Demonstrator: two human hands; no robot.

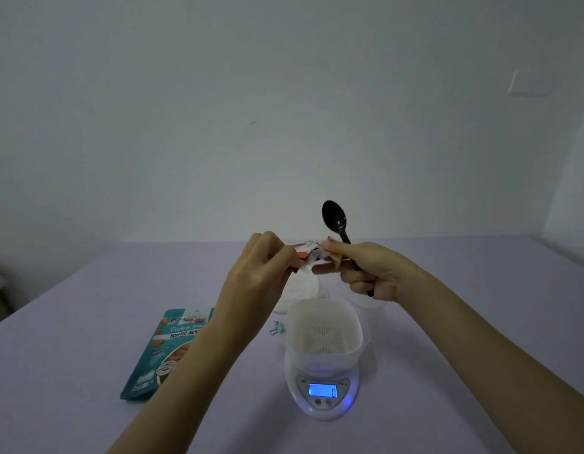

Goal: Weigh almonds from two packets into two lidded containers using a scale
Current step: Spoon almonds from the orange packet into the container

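Both hands are raised over the far half of the pale lilac surface, working one small red-and-white foil packet between them. The left hand pinches the packet's left edge. The right hand pinches its right edge with thumb and forefinger, while its other fingers curl round the handle of a black plastic spoon, bowl end pointing up. It looks like the packet is being torn or pulled open; can't tell whether it's open yet. A teal printed almond pouch lies flat on the near left, untouched. The white digital scale sits near centre with its blue display lit, apparently reading zero, and a white square plastic bowl on its platform, no almonds visible in it. Behind the scale are a round white container and, to its right, a clear plastic container, both partly hidden by the hands, contents and lids unclear. A small blue clip lies just left of the bowl. Judged progress: early, scale set up, nothing weighed; both packets, both containers and the lids remain.
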